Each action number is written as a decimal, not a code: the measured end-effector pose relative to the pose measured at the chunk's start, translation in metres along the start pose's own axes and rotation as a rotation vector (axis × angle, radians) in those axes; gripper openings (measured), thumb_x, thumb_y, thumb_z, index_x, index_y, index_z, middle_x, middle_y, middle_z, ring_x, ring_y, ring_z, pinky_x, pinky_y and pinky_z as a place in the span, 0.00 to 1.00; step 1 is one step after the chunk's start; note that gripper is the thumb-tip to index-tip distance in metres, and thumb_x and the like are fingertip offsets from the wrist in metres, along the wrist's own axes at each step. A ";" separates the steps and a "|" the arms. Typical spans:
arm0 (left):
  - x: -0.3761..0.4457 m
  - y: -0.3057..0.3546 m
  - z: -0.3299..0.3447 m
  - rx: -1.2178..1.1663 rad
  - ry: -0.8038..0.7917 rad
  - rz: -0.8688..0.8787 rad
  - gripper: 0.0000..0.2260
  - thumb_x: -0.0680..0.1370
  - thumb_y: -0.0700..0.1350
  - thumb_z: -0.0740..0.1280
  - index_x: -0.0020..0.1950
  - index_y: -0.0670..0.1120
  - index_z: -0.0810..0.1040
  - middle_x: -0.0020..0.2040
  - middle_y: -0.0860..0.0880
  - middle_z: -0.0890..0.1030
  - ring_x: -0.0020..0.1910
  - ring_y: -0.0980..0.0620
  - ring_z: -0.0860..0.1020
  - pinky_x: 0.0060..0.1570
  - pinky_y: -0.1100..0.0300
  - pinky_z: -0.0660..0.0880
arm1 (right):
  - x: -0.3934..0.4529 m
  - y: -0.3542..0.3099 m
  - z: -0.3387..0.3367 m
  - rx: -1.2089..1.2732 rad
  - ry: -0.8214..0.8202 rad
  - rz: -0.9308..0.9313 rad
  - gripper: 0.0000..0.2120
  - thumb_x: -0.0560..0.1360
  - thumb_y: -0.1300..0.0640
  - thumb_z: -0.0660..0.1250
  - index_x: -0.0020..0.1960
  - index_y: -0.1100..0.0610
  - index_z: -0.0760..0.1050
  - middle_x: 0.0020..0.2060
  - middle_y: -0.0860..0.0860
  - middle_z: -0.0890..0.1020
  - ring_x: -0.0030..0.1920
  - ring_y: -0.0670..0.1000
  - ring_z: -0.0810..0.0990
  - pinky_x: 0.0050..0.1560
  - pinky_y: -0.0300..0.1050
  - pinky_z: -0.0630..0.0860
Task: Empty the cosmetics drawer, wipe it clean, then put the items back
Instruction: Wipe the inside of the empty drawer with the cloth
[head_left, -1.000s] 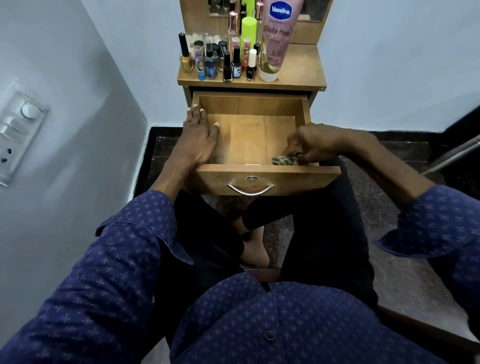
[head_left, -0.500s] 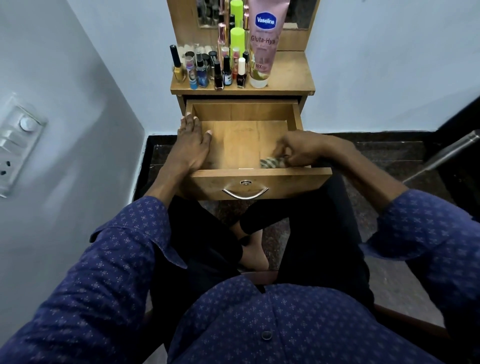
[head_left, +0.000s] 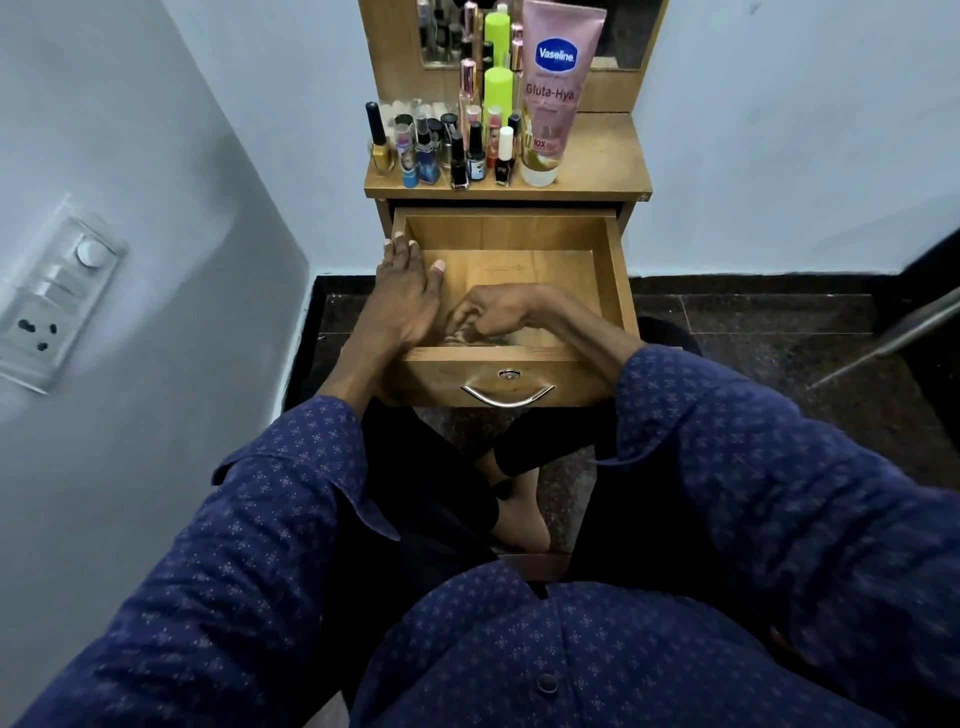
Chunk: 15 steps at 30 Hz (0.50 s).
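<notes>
The wooden drawer (head_left: 621, 270) of the small dressing table is pulled out and holds no cosmetics. My left hand (head_left: 402, 296) lies flat along its left wall, fingers straight. My right hand (head_left: 493, 314) is inside the drawer near the front left corner, fingers curled round a small crumpled cloth (head_left: 460, 336) that it presses on the drawer floor; most of the cloth is hidden. Several nail polish and perfume bottles (head_left: 457, 150) and a pink Vaseline tube (head_left: 550, 93) stand on the tabletop above.
The drawer front carries a metal handle (head_left: 508, 396). A switch panel (head_left: 57, 296) is on the left wall, close to the table. My crossed legs and a bare foot (head_left: 519, 512) are under the drawer. A metal bar (head_left: 904, 332) slants at the right.
My right hand has slid with the cloth from the drawer's front right corner leftward to near my left hand. My left hand has stayed on the left wall.
</notes>
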<state>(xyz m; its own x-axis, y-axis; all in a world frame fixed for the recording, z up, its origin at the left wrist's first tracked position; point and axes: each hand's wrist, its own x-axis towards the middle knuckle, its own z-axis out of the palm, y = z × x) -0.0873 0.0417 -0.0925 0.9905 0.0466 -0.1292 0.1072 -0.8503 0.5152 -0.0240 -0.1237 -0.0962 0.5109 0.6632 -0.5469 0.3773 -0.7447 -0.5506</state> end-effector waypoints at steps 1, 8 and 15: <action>0.000 0.001 0.001 0.001 0.001 0.003 0.30 0.89 0.55 0.47 0.85 0.38 0.48 0.86 0.40 0.44 0.85 0.44 0.42 0.83 0.51 0.42 | 0.008 -0.008 0.003 -0.006 0.003 -0.024 0.12 0.81 0.67 0.63 0.61 0.66 0.81 0.48 0.53 0.84 0.43 0.49 0.80 0.38 0.33 0.73; 0.002 -0.001 0.001 -0.019 -0.001 -0.003 0.29 0.89 0.54 0.48 0.86 0.40 0.48 0.86 0.42 0.44 0.85 0.46 0.42 0.83 0.52 0.41 | 0.038 -0.028 0.026 0.058 0.098 -0.028 0.07 0.80 0.68 0.62 0.49 0.63 0.78 0.44 0.57 0.81 0.42 0.54 0.77 0.43 0.41 0.77; 0.003 -0.002 0.001 -0.017 0.012 -0.019 0.28 0.89 0.54 0.48 0.86 0.41 0.49 0.86 0.43 0.44 0.85 0.47 0.43 0.83 0.52 0.41 | 0.061 -0.024 0.025 0.116 0.324 0.073 0.13 0.78 0.67 0.66 0.62 0.65 0.79 0.52 0.59 0.83 0.51 0.57 0.80 0.51 0.48 0.78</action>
<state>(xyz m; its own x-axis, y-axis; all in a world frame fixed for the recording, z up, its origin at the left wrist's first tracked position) -0.0847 0.0429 -0.0947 0.9892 0.0688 -0.1292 0.1273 -0.8402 0.5272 -0.0212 -0.0631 -0.1326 0.7589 0.5365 -0.3692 0.2502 -0.7636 -0.5953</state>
